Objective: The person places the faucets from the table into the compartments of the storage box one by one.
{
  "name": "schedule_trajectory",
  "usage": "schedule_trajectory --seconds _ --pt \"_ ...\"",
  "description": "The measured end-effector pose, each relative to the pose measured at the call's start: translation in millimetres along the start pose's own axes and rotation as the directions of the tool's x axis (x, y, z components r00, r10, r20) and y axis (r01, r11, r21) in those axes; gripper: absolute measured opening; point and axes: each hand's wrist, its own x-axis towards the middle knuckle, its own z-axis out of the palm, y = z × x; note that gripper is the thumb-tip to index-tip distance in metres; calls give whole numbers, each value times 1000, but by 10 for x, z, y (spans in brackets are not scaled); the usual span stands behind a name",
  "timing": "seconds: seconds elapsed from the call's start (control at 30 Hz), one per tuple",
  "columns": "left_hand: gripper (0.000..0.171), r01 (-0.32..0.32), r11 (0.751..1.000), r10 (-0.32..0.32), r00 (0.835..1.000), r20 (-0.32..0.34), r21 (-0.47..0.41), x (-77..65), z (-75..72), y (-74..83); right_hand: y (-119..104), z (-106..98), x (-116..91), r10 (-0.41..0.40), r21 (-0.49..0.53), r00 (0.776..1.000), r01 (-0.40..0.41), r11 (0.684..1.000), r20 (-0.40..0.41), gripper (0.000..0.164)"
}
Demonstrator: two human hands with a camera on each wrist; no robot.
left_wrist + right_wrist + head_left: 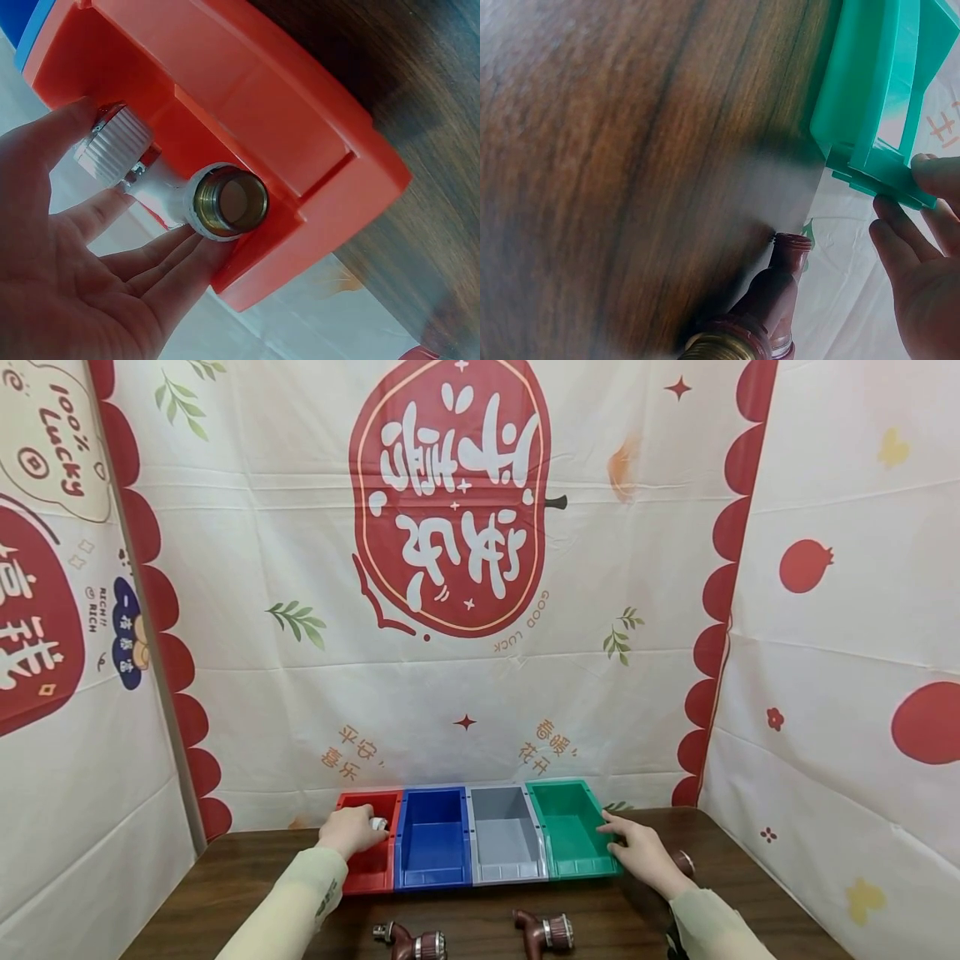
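My left hand (351,831) reaches into the red bin (367,882) at the left end of the row. It holds a white tap (166,193) with a ribbed knob and a threaded metal mouth; in the left wrist view thumb and fingers lie along either side of it. At the other end of the row, my right hand (645,856) is at the right rim of the green bin (583,867). The right wrist view shows its thumb and fingers pinching that rim. Below this hand lies a dark red tap (765,300), partly hidden by the hand in the head view.
Between the red and green bins stand a blue bin (435,875) and a grey bin (510,870), side by side. Two more dark red taps, a left one (411,943) and a right one (542,932), lie on the wooden table (247,868) in front. Printed cloth walls (465,693) enclose the table.
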Motion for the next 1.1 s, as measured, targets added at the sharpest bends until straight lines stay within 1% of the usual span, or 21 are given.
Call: schedule_trajectory --seconds 0.23,0.7,0.87,1.1 --pt "42 3 1000 -3 1000 0 -4 7 2 3 6 -1 0 -6 1 1000 6 1000 -6 27" --pt "43 5 1000 -4 1000 13 -12 23 41 -12 5 8 -13 7 5 1000 -7 1000 6 28" --pt "44 13 1000 -13 1000 24 -3 26 71 -30 4 16 -20 13 9 1000 -13 1000 11 28" --pt "41 11 1000 -11 1000 24 -6 56 104 -36 -7 -4 -7 7 15 1000 -7 1000 7 28"
